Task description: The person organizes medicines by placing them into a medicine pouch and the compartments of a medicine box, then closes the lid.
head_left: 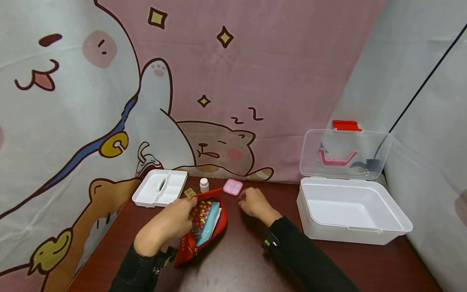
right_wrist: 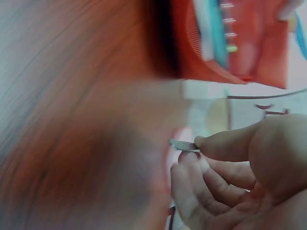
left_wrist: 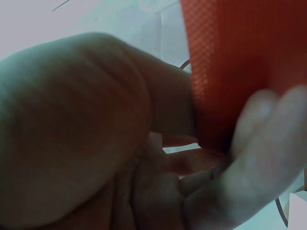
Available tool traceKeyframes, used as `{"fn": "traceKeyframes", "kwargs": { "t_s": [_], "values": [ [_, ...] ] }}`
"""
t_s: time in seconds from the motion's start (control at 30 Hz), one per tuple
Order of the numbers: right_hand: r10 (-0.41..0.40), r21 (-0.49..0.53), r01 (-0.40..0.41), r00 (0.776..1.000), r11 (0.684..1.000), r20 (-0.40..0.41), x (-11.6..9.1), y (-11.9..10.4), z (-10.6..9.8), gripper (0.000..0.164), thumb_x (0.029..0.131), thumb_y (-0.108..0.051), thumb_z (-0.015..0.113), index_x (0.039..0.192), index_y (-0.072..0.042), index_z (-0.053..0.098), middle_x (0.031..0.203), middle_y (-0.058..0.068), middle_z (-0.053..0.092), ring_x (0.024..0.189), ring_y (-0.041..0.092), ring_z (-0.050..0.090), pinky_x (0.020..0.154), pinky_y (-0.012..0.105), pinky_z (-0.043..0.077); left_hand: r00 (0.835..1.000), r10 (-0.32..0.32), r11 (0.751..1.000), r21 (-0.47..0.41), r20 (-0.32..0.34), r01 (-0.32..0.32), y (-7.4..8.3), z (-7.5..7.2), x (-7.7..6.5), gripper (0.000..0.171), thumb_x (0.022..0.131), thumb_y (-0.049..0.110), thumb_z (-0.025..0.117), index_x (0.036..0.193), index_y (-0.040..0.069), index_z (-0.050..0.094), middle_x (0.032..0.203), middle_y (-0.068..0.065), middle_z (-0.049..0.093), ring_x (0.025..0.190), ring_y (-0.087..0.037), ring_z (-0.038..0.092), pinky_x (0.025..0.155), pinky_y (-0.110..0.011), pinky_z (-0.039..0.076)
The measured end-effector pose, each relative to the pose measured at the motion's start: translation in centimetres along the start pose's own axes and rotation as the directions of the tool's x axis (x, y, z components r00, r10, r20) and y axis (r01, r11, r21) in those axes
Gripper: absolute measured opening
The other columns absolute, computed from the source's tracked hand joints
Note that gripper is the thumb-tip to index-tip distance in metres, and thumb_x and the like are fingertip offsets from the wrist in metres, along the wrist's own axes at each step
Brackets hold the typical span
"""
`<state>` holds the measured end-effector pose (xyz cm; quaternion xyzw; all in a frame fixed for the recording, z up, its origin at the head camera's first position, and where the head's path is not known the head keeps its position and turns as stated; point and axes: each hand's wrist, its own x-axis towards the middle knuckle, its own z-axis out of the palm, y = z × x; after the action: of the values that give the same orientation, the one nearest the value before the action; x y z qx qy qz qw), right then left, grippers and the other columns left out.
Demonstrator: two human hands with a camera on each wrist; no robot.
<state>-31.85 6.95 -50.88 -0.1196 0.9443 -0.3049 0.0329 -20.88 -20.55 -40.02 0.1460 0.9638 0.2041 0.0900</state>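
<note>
My left hand grips the upper left edge of a red zip pouch, which is tilted with its mouth open. Inside the pouch are blister packs of red and yellow capsules, a teal packet and something white beside it. In the left wrist view, thumb and fingers lie on both sides of the red fabric. To the right of the pouch, my right hand pinches a small, thin, silver-grey piece between thumb and fingertips. Just behind that hand lies a pink pill case.
A white compartment case is at the back left. Close behind the pouch are a white bottle and a small yellowish blister pack. On the right stands a white storage box, its clear lid raised against the wall.
</note>
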Motion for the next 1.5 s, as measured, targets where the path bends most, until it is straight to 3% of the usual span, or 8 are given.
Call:
{"fn": "traceKeyframes", "kwargs": {
  "t_s": [0.1, 0.23, 0.4, 0.5, 0.73, 1.2, 1.5],
  "values": [
    [0.040, 0.180, -0.044, 0.999, 0.983, 0.025, -1.1, -1.9, -1.7, 0.009, 0.099, -0.009, 0.075, 0.106, -0.005, 0.080, 0.090, 0.009, 0.077, 0.072, 0.017, 0.071, 0.069, 0.033, 0.060, 1.000, 0.006, 1.000, 0.003, -0.003, -0.006, 0.1, 0.0, 0.1, 0.069, 0.089, -0.007, 0.071, 0.157, -0.005, 0.057, 0.145, -0.023, 0.069, 0.113, -0.026, 0.064, 0.097, -0.046, 0.055],
    [0.056, 0.407, -0.072, 0.997, 0.911, 0.052, -2.0, -3.4, -2.7, 0.008, 0.100, -0.008, 0.075, 0.107, -0.003, 0.076, 0.087, 0.012, 0.076, 0.065, 0.017, 0.073, 0.066, 0.035, 0.066, 1.000, 0.006, 1.000, 0.007, -0.004, -0.006, 0.1, 0.0, 0.1, 0.068, 0.090, -0.006, 0.071, 0.156, -0.006, 0.057, 0.144, -0.023, 0.069, 0.113, -0.026, 0.064, 0.099, -0.048, 0.057],
    [0.021, 0.535, -0.075, 0.994, 0.842, 0.106, -3.1, -5.0, -2.9, 0.013, 0.101, -0.008, 0.074, 0.111, 0.001, 0.074, 0.091, 0.013, 0.077, 0.067, 0.019, 0.076, 0.075, 0.047, 0.069, 1.000, -0.002, 1.000, 0.003, -0.001, 0.002, 0.2, 0.0, 0.1, 0.068, 0.090, -0.005, 0.073, 0.157, -0.006, 0.056, 0.145, -0.023, 0.069, 0.116, -0.026, 0.065, 0.105, -0.051, 0.057],
    [-0.004, 0.547, -0.074, 0.990, 0.834, 0.139, -3.7, -5.7, -2.5, 0.015, 0.101, -0.006, 0.074, 0.112, 0.004, 0.075, 0.091, 0.012, 0.076, 0.066, 0.018, 0.076, 0.076, 0.048, 0.069, 1.000, 0.001, 1.000, -0.001, 0.001, -0.001, 0.2, 0.0, 0.1, 0.069, 0.090, -0.005, 0.072, 0.157, -0.006, 0.056, 0.145, -0.023, 0.069, 0.116, -0.027, 0.065, 0.104, -0.051, 0.057],
    [-0.014, 0.479, -0.081, 0.981, 0.874, 0.192, -4.3, -6.8, -1.4, 0.018, 0.099, -0.005, 0.073, 0.112, 0.008, 0.078, 0.086, 0.009, 0.074, 0.066, 0.016, 0.070, 0.072, 0.045, 0.069, 1.000, 0.010, 1.000, -0.001, -0.008, -0.010, 0.1, 0.1, -0.1, 0.067, 0.089, -0.006, 0.071, 0.155, -0.006, 0.058, 0.141, -0.023, 0.071, 0.115, -0.026, 0.065, 0.103, -0.050, 0.057],
    [0.043, 0.631, -0.182, 0.972, 0.754, 0.230, -3.4, -8.6, 1.3, 0.015, 0.098, -0.002, 0.076, 0.109, 0.008, 0.074, 0.087, 0.014, 0.074, 0.064, 0.017, 0.075, 0.072, 0.042, 0.069, 1.000, 0.023, 1.000, 0.005, -0.006, -0.023, -0.2, 0.1, 0.0, 0.068, 0.089, -0.005, 0.071, 0.156, -0.007, 0.057, 0.143, -0.022, 0.070, 0.110, -0.025, 0.065, 0.094, -0.045, 0.057],
    [0.129, 0.582, -0.219, 0.973, 0.783, 0.194, -3.4, -9.3, 2.4, 0.011, 0.096, -0.002, 0.081, 0.103, 0.005, 0.075, 0.085, 0.019, 0.076, 0.065, 0.025, 0.080, 0.065, 0.039, 0.067, 0.999, 0.029, 1.000, 0.006, -0.013, -0.029, -0.4, 0.2, 0.1, 0.068, 0.089, -0.006, 0.070, 0.155, -0.006, 0.057, 0.142, -0.021, 0.070, 0.105, -0.024, 0.063, 0.089, -0.042, 0.055]
  ]
}}
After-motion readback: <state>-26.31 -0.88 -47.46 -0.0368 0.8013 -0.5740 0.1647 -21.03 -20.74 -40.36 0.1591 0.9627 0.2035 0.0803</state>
